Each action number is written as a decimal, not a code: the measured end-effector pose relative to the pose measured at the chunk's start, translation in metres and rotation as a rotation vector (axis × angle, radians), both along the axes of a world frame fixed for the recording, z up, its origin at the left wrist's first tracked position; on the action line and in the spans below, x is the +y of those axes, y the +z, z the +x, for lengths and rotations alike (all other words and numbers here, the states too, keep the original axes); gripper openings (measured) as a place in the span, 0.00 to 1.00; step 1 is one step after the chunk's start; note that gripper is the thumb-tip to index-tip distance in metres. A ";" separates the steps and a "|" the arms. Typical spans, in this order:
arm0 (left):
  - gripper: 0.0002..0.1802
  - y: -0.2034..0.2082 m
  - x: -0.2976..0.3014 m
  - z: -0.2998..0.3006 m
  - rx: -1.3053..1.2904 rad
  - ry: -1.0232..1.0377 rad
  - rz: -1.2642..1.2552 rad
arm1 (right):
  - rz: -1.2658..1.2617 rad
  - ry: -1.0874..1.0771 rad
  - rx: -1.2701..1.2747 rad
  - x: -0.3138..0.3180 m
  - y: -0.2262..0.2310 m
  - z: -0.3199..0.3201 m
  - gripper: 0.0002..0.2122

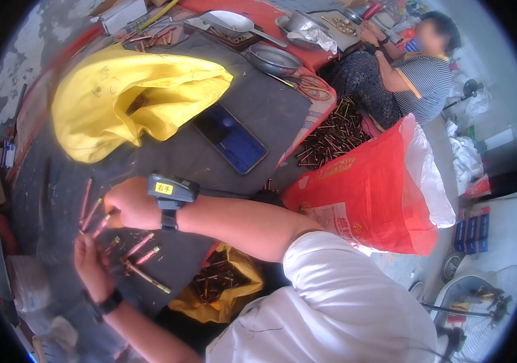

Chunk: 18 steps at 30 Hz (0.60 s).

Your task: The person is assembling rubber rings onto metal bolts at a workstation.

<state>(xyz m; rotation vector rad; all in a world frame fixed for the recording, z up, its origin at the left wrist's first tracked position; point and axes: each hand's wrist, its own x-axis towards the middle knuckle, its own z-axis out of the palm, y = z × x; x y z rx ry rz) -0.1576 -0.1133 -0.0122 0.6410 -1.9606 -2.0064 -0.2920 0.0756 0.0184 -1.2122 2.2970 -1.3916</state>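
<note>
My right hand [133, 204] is closed over the brass-coloured end of a slim copper-coloured metal rod [101, 226], above the dark table cover. The rod's other end meets the pinched fingertips of my left hand [93, 265], just below and nearer to me. Two similar rods [87, 198] fan out beyond my left fingertips; whether they are held or lie on the cover, I cannot tell. Several more copper-coloured rods [140, 244] lie loose beside my hands, one longer and duller [148, 277]. Each wrist wears a dark band, the right one with a boxy device [172, 186].
A yellow sack [98, 103] and a dark phone [231, 138] lie farther across the table. Close to me, a yellow bag [243, 284] holds many rods. A red sack [361, 187] stands right, beside a rod heap [337, 133]. Another person [416, 78] sits at the far right.
</note>
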 end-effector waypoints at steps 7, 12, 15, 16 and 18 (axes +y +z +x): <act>0.10 0.001 0.000 0.001 -0.003 0.000 0.003 | -0.057 0.016 0.006 0.000 -0.002 0.002 0.12; 0.09 -0.003 0.001 -0.001 -0.002 -0.004 -0.004 | -0.071 0.013 0.050 -0.004 -0.011 0.000 0.12; 0.09 0.002 0.001 -0.001 -0.046 0.013 -0.022 | -0.041 0.011 0.037 -0.003 -0.007 0.001 0.12; 0.09 0.003 0.001 0.000 -0.096 0.043 -0.042 | -0.034 -0.005 0.027 -0.003 -0.007 0.002 0.13; 0.08 0.000 -0.001 0.001 -0.069 0.030 -0.004 | -0.018 -0.002 0.044 -0.005 -0.007 0.002 0.13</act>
